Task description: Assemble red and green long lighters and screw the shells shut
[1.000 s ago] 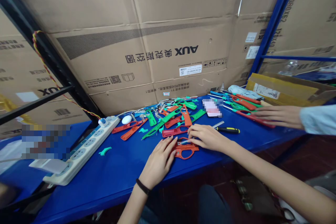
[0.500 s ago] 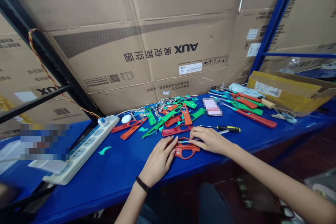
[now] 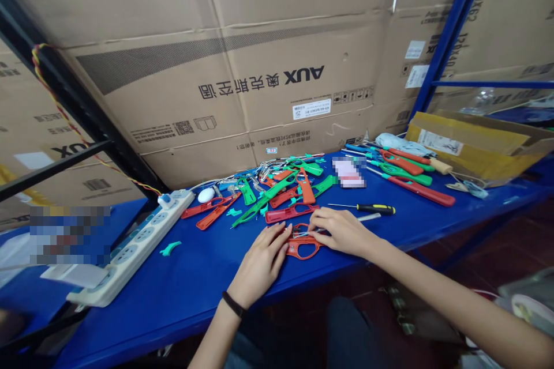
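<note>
An orange lighter casing [image 3: 303,251] with a finger loop lies on the blue table between my hands. My left hand [image 3: 258,260] holds its left end, fingertips bent over the edge and thumb along the near side. Thin metallic parts [image 3: 298,233] show inside the casing. Over its right end, my right hand [image 3: 344,232] has its fingers pinched together on a small part that I cannot make out. A metal tube [image 3: 370,217] sticks out beyond my right hand. Just behind lies a red lighter casing [image 3: 288,214], with a yellow-black screwdriver [image 3: 376,209] to its right.
Green, red and orange casings [image 3: 259,202] with loose small parts are heaped behind. Several long lighters [image 3: 415,187] lie right, beside a taped carton [image 3: 471,150]. A power strip [image 3: 145,242] and a green trigger piece [image 3: 170,248] are left. Cardboard [image 3: 242,127] stands behind.
My right hand's fingertips have shifted slightly left over the casing, and more of the metal tube shows behind the hand. The left hand keeps its hold. The whole view has shifted slightly.
</note>
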Demonstrator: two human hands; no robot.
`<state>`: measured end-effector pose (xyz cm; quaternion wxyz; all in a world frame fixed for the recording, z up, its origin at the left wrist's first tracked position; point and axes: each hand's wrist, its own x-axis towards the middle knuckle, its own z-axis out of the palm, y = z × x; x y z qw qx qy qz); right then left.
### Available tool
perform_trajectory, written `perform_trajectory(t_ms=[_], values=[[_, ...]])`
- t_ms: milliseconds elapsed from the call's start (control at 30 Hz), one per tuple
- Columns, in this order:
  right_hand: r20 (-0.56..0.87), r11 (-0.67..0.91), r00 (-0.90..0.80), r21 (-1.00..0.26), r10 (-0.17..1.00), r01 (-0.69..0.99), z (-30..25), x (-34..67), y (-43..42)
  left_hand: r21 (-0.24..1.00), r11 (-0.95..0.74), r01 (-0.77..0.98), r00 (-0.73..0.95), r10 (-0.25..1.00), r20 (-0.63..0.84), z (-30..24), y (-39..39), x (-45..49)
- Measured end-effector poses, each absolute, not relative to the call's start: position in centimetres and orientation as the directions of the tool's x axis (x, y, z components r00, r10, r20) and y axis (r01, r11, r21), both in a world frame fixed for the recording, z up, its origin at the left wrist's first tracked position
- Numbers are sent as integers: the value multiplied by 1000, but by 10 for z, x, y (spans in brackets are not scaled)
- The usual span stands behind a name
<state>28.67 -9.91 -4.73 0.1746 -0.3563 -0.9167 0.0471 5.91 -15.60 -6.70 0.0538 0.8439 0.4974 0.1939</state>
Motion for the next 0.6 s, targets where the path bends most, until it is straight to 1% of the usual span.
perform_trajectory(t_ms=[333,467,600], values=[[269,705,-652,-299,709,643,-41,283,-106,291,-488,823,415,866,279,-68,-157,60],[260,706,-657,-294,708,645,-44,283,-107,273,-497,824,422,859,289,-67,-157,60],[275,709,-656,-339,703,619,-49,285,-108,247,-497,832,430,859,279,-68,-156,59]])
